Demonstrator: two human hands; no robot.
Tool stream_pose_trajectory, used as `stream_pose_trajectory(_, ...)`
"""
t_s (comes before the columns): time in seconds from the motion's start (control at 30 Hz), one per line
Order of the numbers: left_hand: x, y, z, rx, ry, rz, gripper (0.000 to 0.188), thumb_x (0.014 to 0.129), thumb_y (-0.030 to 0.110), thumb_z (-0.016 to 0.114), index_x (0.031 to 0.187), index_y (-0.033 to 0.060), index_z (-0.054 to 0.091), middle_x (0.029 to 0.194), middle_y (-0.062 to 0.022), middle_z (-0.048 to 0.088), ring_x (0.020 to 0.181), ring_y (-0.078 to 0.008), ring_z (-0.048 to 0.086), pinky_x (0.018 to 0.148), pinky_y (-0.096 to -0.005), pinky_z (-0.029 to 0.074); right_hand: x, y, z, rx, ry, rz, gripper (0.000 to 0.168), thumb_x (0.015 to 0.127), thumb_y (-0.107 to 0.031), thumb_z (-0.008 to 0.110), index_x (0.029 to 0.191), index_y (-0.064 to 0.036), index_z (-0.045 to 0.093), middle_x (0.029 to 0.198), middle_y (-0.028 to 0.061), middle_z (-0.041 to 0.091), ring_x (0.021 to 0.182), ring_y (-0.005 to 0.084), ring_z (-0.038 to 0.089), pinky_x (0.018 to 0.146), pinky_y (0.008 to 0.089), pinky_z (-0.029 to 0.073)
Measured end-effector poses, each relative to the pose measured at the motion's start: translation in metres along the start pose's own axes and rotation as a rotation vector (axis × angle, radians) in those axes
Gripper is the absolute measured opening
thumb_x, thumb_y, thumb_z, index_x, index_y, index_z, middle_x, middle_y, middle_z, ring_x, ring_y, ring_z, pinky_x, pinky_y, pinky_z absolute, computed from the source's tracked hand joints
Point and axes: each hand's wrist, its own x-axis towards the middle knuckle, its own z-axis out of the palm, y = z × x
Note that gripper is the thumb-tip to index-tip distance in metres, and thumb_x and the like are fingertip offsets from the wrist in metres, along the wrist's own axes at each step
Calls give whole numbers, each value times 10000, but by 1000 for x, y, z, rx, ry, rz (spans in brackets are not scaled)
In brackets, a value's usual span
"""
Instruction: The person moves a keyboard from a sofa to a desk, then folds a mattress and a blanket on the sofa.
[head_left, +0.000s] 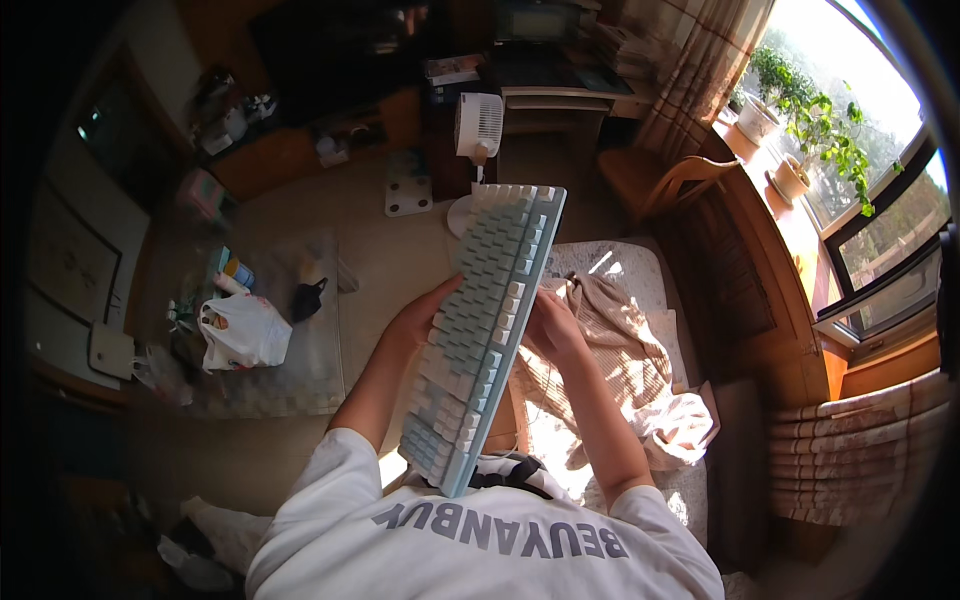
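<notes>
A pale blue computer keyboard (480, 322) with white and grey-green keys is held up in front of my chest. It is tilted, its long side running away from me. My left hand (429, 309) grips its left long edge, the thumb over the keys. On the other side my right hand (553, 328) holds the right edge, its fingers partly hidden behind the board. The near end comes close to my white shirt (487, 559). A thin cable (545, 379) hangs below my right hand.
Crumpled brown ribbed cloth (611, 337) lies on a sunlit padded seat (622, 259) to the right. A white fan (478, 126) stands ahead near a bathroom scale (409, 196). On the left, a low table (319, 375) carries a white plastic bag (244, 334). A wooden chair (675, 184) stands by the window.
</notes>
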Motion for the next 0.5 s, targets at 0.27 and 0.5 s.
stream_pose_trajectory(0.27,1,90,-54,97,216,-80,455,845,344,556,1163,22,505,1075,-70,598,936,-165,587,793,-306,475,122,20,40,-98,140,28,191,892,-185,494,985,-34,566,850,17,606,780,104,576,653,255,490)
stream_pose_trajectory(0.5,-1,128,-108,226,-213,228,446,761,235,648,1123,5,525,1035,-56,598,937,-143,566,811,-261,416,194,14,59,-12,169,29,166,890,-193,492,907,-54,582,810,41,608,760,148,581,705,283,493)
